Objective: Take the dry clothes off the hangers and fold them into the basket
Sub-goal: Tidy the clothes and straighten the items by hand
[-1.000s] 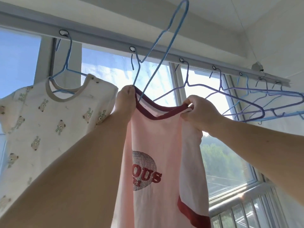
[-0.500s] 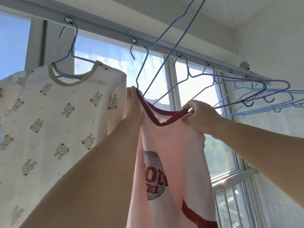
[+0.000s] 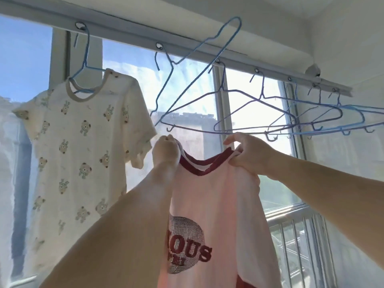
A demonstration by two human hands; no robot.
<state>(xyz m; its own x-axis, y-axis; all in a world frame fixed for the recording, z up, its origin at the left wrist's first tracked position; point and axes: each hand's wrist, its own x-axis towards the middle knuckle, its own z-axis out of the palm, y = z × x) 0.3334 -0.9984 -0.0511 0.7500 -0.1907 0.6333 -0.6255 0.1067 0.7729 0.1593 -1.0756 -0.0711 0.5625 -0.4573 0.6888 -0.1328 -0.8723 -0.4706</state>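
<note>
1. Pink shirt [image 3: 209,204] hangs below both grips, free of the blue hanger [image 3: 187,65] above.
2. Left hand [image 3: 166,150] and right hand [image 3: 247,154] pinch its shoulders.
3. Soft, light, floppy; shoulder seams look the best hold.

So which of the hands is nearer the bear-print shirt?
Left. The left hand grips the pink shirt's collar just beside the bear-print shirt's sleeve; the right hand grips the collar's far side.
</note>
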